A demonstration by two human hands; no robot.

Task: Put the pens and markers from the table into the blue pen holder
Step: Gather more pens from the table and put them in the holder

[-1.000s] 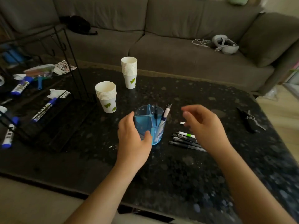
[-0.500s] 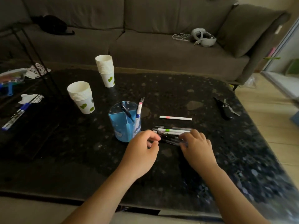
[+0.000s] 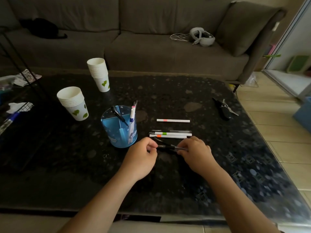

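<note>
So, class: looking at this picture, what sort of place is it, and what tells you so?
Most likely a home living room. A long grey sofa stands behind a low dark coffee table, with a headset left on the cushions.

Blue pen holder (image 3: 118, 132); white cups (image 3: 73, 102), green leaf prints; black speckled table (image 3: 168, 98).

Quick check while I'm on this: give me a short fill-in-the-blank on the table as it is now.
1. Both hands, left hand and right hand, are gripping the ____ pens.
2. The white marker lying apart from the group has a ____ band.
3. The pen holder is ____ in colour.
4. There are ____ stacks of paper cups on the table.

Missing words: black; pink; blue; two
</note>
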